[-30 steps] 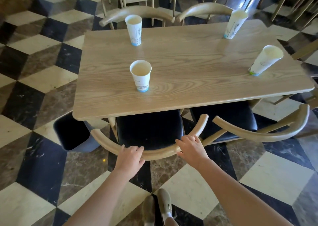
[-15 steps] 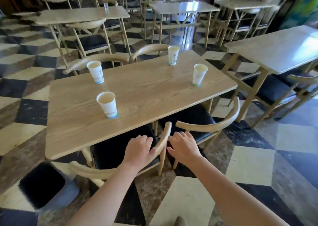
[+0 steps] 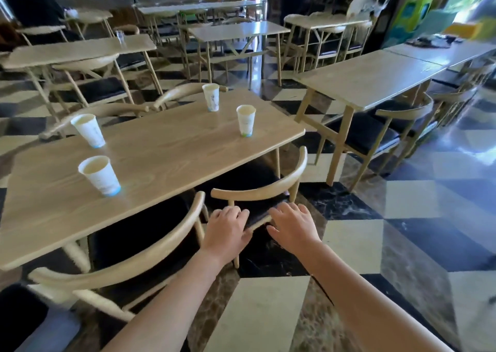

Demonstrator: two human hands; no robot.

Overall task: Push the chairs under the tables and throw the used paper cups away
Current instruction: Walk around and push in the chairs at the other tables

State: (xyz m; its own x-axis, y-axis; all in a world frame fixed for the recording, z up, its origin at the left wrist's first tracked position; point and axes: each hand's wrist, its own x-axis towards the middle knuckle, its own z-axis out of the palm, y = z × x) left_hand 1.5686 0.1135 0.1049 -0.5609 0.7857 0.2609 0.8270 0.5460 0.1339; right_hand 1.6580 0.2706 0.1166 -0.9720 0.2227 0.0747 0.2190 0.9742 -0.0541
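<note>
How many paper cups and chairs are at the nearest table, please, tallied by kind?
Paper cups: 4
Chairs: 4
Total: 8

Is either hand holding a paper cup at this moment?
No. The left hand and right hand reach toward the chair, and all four paper cups stand on the table.

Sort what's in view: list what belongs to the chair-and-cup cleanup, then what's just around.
Job:
- four paper cups on the near table
- near-right chair, left hand and right hand at its seat edge
- near-left chair
- dark bin

Around:
- right table
- seated person
- glass on far-left table
</note>
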